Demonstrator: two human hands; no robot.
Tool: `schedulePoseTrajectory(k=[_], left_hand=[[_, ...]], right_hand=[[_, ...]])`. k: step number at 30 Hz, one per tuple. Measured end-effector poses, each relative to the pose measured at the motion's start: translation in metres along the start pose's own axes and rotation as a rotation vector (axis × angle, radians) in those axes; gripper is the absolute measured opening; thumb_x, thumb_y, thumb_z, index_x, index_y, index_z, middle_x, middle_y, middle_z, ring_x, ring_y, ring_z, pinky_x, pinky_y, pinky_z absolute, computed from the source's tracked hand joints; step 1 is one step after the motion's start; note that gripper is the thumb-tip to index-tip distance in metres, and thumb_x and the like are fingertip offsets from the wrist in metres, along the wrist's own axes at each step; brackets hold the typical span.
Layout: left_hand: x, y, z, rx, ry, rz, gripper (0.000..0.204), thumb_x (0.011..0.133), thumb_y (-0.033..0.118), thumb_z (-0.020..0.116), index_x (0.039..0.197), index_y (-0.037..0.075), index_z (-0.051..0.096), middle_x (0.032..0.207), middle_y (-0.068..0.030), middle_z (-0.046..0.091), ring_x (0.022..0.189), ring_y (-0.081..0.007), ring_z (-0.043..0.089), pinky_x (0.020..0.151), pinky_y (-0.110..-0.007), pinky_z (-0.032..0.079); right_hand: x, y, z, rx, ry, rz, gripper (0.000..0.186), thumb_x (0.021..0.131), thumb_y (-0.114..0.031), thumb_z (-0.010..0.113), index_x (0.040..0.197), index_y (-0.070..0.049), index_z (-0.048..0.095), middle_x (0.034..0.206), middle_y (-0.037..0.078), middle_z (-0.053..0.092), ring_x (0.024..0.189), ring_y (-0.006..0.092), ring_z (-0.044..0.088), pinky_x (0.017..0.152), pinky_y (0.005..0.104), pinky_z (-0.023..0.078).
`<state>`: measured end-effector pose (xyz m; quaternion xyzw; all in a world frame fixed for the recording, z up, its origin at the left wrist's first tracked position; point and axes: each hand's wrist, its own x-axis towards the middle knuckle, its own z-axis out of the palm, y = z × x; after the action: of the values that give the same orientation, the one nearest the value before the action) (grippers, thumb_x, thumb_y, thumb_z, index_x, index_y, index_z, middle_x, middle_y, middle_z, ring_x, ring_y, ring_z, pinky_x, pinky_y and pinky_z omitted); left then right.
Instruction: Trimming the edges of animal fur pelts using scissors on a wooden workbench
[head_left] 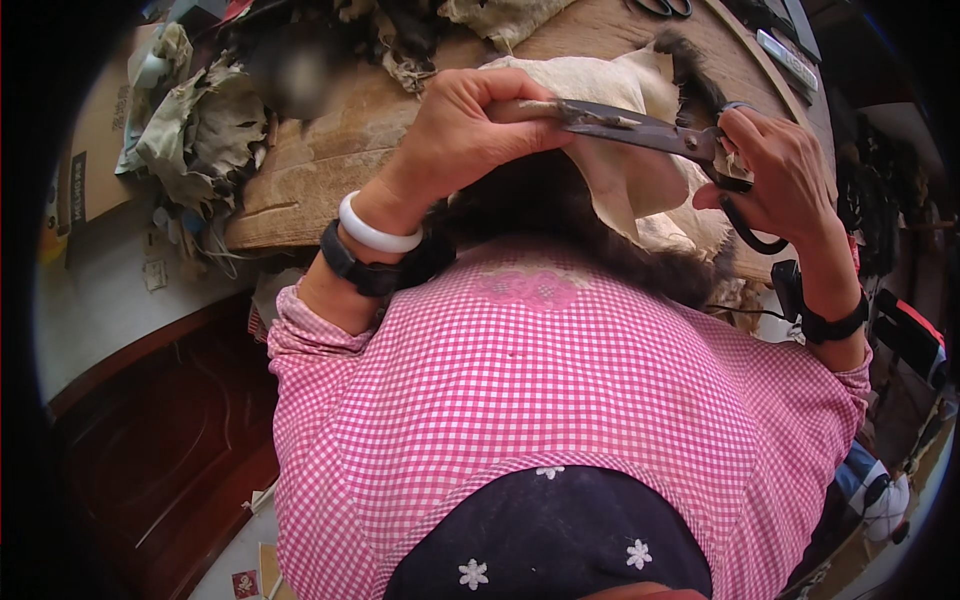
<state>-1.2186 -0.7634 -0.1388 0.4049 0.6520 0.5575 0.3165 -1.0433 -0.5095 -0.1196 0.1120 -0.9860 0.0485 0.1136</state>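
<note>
A dark-furred pelt [640, 185] with a pale skin side lies bunched across the wooden table's near edge and against my checked apron. My right hand [775, 165] is closed around the handles of a pair of dark metal scissors [650, 134], whose blades point left. Close by the blade tips, my left hand [475, 125] pinches a pale fold of the pelt between thumb and fingers. The blades run across the raised skin, nearly together, with a light scrap lying along them. Some of the pelt is hidden behind my hands and the scissors.
The worn wooden table [330, 165] has a curved edge. Pale hide scraps [205, 125] hang at its left beside a cardboard box [100, 150]. Further hide pieces [505, 20] lie at the back. Another pair of scissors [668, 8] sits at the far edge.
</note>
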Motion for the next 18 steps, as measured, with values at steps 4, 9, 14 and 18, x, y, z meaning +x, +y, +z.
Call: schedulePoseTrajectory(k=[4,9,14,18], left_hand=[[0.001,-0.003,0.000,-0.064,0.006,0.020,0.010,0.078,0.000,0.072,0.087,0.001,0.067,0.083,0.0025,0.064,0.078,-0.0039,0.058,0.071,-0.017,0.048],[0.000,-0.001,-0.001,-0.060,0.007,-0.022,0.012,0.078,0.001,0.073,0.088,0.001,0.067,0.083,0.0025,0.065,0.079,-0.0039,0.058,0.071,-0.016,0.048],[0.003,-0.001,-0.002,-0.001,0.019,-0.021,0.014,0.078,0.002,0.073,0.091,0.001,0.067,0.084,0.0023,0.065,0.079,-0.0040,0.058,0.072,-0.016,0.048],[0.006,-0.003,-0.002,-0.057,0.034,0.012,0.015,0.078,0.003,0.073,0.092,0.001,0.067,0.084,0.0021,0.065,0.079,-0.0041,0.059,0.072,-0.016,0.048]], right_hand=[[0.007,0.000,0.003,-0.024,0.032,-0.031,0.065,0.064,-0.064,0.068,0.083,-0.006,0.047,0.070,0.009,0.049,0.062,0.0310,0.054,0.057,0.0406,0.040],[0.008,0.004,0.007,-0.042,0.066,-0.043,0.066,0.061,-0.065,0.067,0.077,-0.005,0.044,0.065,0.008,0.045,0.058,0.0305,0.050,0.054,0.0389,0.037],[0.003,0.010,0.012,-0.036,0.007,-0.012,0.062,0.064,-0.062,0.067,0.075,-0.006,0.043,0.062,0.008,0.044,0.056,0.0300,0.050,0.052,0.0384,0.036],[0.000,0.013,0.012,-0.047,0.006,-0.005,0.061,0.065,-0.061,0.067,0.076,-0.006,0.043,0.062,0.008,0.044,0.056,0.0297,0.050,0.052,0.0381,0.037]])
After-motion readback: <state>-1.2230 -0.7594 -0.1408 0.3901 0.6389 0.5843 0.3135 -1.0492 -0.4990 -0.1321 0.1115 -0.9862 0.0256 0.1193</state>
